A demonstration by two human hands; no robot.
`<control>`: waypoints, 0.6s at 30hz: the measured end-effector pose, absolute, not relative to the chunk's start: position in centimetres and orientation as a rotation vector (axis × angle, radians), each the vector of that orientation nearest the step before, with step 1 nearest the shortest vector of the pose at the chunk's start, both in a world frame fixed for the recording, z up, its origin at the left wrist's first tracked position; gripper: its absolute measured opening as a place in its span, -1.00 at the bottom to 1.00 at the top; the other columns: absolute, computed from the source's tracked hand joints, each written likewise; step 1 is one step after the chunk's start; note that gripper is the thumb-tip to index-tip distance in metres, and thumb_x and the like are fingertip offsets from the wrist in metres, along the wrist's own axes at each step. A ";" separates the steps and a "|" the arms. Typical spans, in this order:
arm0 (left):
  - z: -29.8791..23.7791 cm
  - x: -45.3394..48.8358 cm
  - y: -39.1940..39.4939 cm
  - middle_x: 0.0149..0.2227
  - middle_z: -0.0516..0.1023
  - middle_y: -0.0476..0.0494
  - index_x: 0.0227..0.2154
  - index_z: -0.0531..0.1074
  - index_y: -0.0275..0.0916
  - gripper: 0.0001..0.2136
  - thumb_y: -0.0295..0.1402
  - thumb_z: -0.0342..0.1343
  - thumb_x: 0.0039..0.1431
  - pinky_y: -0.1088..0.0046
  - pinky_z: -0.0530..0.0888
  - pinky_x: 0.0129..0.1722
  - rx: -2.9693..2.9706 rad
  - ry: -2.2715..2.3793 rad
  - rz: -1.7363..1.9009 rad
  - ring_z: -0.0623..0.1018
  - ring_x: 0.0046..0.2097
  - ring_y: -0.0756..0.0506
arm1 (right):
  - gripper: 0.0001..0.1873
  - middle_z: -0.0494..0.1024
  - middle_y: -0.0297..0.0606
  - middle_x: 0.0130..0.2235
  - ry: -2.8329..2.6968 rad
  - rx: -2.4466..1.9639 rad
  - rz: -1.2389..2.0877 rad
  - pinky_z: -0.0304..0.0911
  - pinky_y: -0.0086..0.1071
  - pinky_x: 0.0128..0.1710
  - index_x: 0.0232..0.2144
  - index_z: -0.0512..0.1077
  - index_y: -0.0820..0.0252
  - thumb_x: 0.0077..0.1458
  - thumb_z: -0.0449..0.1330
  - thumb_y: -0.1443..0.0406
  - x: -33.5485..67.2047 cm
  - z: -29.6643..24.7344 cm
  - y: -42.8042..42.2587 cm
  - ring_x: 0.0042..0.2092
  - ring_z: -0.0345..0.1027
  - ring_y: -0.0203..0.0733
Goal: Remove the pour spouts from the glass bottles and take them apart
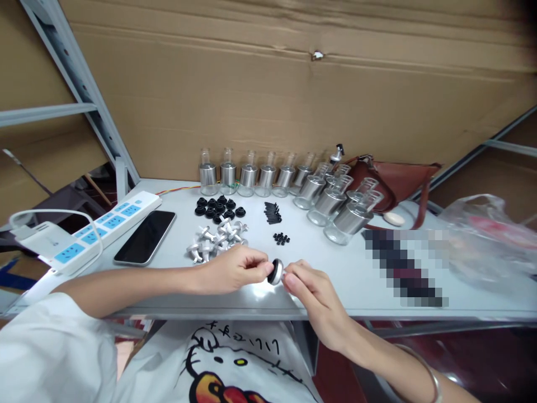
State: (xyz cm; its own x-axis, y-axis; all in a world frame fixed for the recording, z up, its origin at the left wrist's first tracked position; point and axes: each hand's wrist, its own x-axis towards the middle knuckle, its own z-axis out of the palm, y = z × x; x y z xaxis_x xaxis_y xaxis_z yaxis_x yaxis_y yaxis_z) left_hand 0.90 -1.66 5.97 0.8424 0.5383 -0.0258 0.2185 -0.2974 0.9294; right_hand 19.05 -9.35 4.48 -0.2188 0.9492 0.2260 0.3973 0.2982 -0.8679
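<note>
My left hand and my right hand meet over the table's front edge around a bottle pourer piece. Its black ringed stopper faces my left fingers, which pinch it. On the other side is a silver-white cap, with its narrow end between my right thumb and fingers. Just beyond my left hand lies a pile of silver-white pourer tops. Behind them sit several black rubber stoppers. Thin black tubes lie side by side near the middle, with small black caps in front of them.
Several glass bottles with metal sleeves line the back, more at right; one has a black-tipped pourer. A phone and power strip lie left. A brown bag and plastic bag stand right.
</note>
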 end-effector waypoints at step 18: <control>8.1 -2.2 -1.8 -0.65 0.22 0.04 -0.62 0.13 -0.19 -0.72 -0.41 -0.18 0.24 0.44 0.19 -0.54 3.079 -0.166 0.879 0.16 -0.59 -0.01 | -0.35 -0.20 -0.61 -0.78 -0.648 -0.843 2.078 -0.11 -0.42 -0.50 -0.68 -0.08 0.14 -0.04 0.20 -0.11 18.6 3.9 -12.7 -0.65 -0.28 -0.44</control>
State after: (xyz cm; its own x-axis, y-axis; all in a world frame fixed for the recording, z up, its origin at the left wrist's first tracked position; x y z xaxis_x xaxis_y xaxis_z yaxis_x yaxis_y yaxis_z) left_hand -2.18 -1.84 8.14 0.8446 -0.1170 0.5224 -0.0813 -0.9925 -0.0908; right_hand 18.56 -12.70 3.86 -0.4710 0.8125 -0.3434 -0.4733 -0.5613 -0.6789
